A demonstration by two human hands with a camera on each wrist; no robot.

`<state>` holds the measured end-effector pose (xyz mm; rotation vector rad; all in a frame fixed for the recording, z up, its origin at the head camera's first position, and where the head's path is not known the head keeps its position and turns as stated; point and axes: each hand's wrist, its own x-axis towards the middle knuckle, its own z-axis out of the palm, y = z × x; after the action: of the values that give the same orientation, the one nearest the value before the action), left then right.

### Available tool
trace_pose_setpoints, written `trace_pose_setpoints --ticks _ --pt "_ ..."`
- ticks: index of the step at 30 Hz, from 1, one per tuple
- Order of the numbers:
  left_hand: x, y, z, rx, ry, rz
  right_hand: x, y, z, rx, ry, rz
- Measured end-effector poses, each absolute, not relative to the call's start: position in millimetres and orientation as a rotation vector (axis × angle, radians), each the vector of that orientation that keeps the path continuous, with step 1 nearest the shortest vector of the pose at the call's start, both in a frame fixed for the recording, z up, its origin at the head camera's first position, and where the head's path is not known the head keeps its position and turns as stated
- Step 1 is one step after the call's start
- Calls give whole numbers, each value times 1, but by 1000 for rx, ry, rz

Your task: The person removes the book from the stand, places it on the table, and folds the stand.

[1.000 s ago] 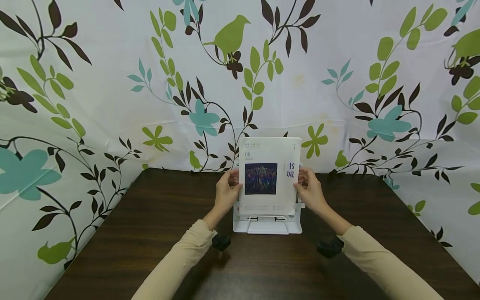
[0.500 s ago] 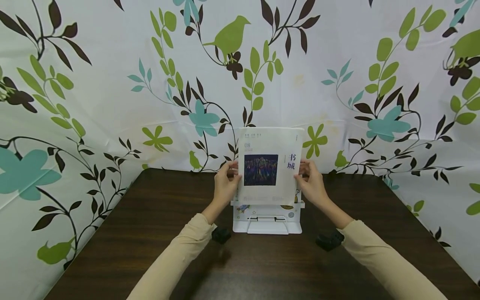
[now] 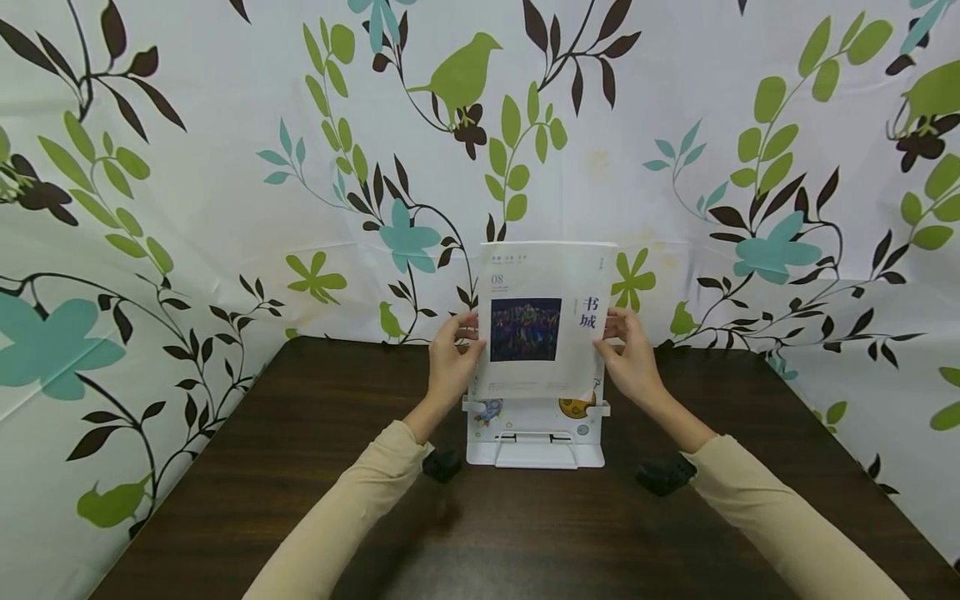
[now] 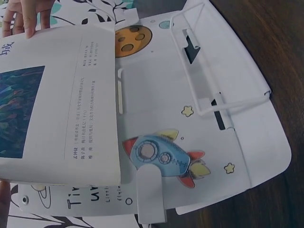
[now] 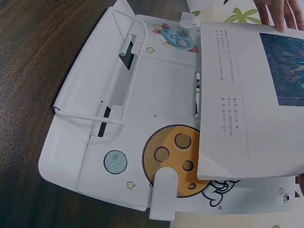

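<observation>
Both hands hold a white book (image 3: 536, 379) upright by its side edges, cover facing me, with a dark picture on it. At its left edge my left hand (image 3: 452, 362) pinches it, thumb in front and fingers behind. My right hand (image 3: 630, 362) grips the opposite edge the same way. Behind and below the book stands a white book stand (image 3: 536, 417), printed with a blue rocket (image 4: 159, 154) and an orange planet (image 5: 173, 154). In the wrist views the book's lower edge is apart from the stand's wire ledge (image 5: 90, 116).
The stand rests on a dark wooden table (image 3: 337, 467). White page clips (image 4: 151, 192) stick out at its sides. A patterned cloth (image 3: 225, 208) with leaves and birds hangs behind the table. Black wrist devices (image 3: 666, 475) sit below the forearms.
Both hands have raised the book up from the stand's ledge, shifting slightly right lately. More of the stand's printed lower front now shows beneath it.
</observation>
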<state>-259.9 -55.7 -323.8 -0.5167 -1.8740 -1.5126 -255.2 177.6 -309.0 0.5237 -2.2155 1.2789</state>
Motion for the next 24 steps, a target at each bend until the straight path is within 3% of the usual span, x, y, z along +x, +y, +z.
trace_pose_setpoints --ticks 9,14,24 --pt "-279 -55 -350 -541 -1928 -1517 -257 194 -315 545 -2230 1230" --pt "-272 -49 -352 -558 -1995 -1497 -264 212 -331 543 -2262 1218" --pt "-254 -34 -364 -603 -2077 -1536 -238 230 -336 526 -2327 1273"
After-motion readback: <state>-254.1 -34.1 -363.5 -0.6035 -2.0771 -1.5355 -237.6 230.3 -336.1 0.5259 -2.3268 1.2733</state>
